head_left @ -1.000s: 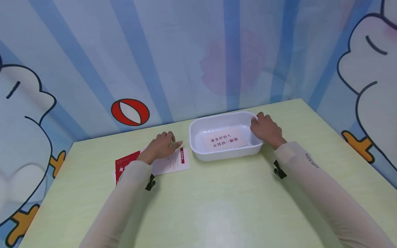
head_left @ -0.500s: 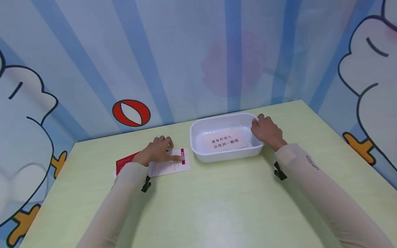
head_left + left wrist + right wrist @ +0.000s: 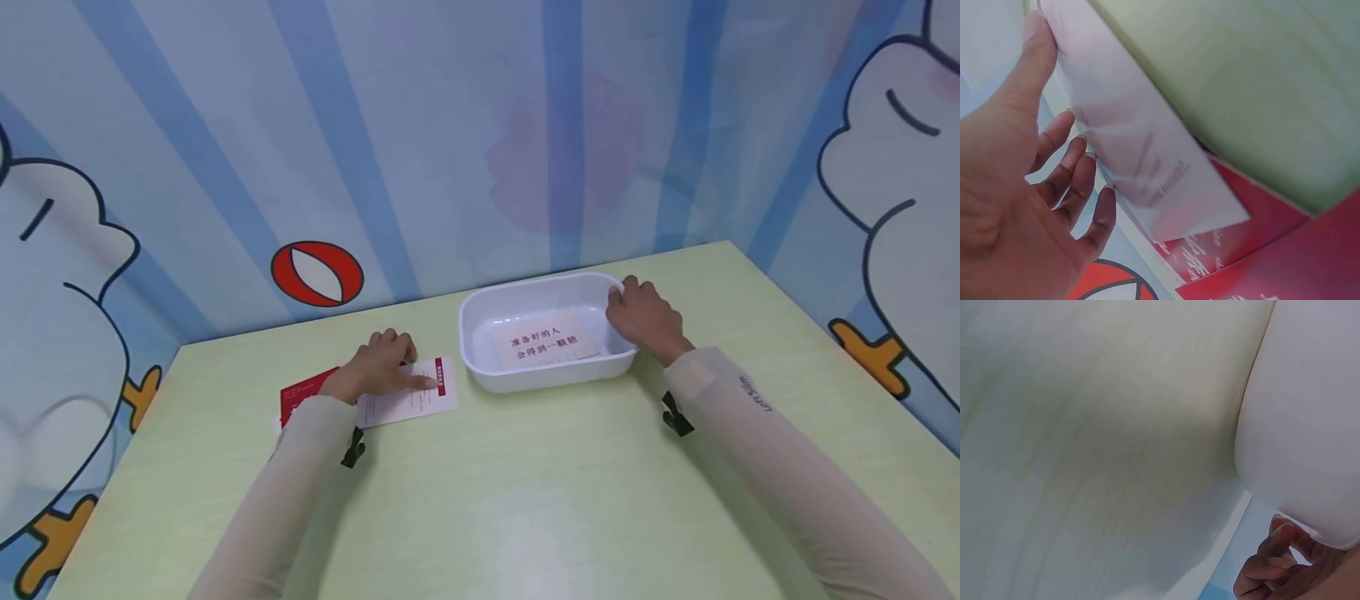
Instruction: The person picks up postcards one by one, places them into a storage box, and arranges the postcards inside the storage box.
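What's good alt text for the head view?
A person's right hand grips a white rectangular plastic basin holding a pale printed card; their left hand touches white printed paper overlapping a red card on a pale green table.

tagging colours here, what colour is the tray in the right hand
White; the tray shows best in the head view.

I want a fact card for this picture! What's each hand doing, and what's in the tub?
Left hand: touches a white card
Right hand: grips the right end of the white tub
In the tub: a pale card with writing
Red card: partly under the white card
Table: pale green
Wall: blue stripes, red-and-white ball picture
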`<state>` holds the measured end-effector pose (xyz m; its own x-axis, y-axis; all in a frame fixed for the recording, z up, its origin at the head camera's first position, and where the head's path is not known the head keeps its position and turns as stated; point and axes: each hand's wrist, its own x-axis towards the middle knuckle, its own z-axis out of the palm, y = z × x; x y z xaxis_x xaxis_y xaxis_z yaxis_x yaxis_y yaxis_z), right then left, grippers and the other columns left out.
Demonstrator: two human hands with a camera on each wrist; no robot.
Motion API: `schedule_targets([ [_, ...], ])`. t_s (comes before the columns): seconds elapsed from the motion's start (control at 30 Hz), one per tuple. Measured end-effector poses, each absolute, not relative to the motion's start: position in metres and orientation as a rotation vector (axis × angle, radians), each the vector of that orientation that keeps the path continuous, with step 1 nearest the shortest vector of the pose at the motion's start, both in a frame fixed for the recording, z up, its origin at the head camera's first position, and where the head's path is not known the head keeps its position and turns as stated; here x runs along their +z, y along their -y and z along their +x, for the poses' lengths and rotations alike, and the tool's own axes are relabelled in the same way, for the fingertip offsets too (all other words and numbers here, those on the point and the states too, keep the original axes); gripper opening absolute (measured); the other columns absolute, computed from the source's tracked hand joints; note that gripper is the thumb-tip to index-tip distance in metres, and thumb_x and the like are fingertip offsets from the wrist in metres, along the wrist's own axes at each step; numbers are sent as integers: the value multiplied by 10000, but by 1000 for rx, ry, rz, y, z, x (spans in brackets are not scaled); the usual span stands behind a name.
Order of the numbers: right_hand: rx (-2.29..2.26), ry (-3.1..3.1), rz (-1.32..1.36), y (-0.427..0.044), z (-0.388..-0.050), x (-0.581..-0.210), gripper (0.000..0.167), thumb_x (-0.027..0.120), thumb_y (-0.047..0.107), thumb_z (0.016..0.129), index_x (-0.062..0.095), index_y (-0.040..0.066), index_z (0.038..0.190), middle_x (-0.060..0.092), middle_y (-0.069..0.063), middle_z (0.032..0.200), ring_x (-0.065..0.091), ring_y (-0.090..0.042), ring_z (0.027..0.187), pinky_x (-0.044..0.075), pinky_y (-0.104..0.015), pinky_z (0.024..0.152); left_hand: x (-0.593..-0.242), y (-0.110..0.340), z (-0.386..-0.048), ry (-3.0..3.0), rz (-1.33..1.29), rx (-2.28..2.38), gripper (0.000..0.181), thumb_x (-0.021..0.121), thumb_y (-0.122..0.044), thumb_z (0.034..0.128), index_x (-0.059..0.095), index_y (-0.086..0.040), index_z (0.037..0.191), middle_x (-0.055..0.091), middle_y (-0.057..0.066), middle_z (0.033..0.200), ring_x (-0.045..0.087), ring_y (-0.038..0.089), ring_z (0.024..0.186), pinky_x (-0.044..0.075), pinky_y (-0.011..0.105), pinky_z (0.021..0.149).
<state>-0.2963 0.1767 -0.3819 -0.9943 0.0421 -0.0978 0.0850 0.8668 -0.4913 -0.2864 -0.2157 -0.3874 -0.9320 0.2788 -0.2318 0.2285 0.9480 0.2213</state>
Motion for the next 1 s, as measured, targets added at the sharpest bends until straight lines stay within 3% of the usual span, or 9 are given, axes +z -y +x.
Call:
schedule_targets([
  [0.4,-803,-2951,93,-177,-297,-383,624,139,384,1058,290,-58,1472,414,-319,1379,487,-488,1216,400,-658,986,-384,217,-290,-2829,392,275,583,784,-496,800,533,-85,1129,566,96,1079,471,243,1038,434,418,915],
  [0.67,-795,-2958,103,-176,-297,-382,620,141,386,1061,301,-58,1464,426,-313,1354,500,-477,1193,406,-653,977,-384,220,-292,-2800,333,394,619,782,-516,795,486,-118,1165,617,58,1061,555,207,984,453,314,814],
  [1.0,-784,-2959,122,-177,-297,-385,624,135,389,1060,296,-58,1466,404,-322,1375,489,-484,1205,401,-654,985,-389,221,-290,-2744,288,554,596,769,-476,827,435,-121,1171,575,71,1047,548,190,966,463,235,738],
])
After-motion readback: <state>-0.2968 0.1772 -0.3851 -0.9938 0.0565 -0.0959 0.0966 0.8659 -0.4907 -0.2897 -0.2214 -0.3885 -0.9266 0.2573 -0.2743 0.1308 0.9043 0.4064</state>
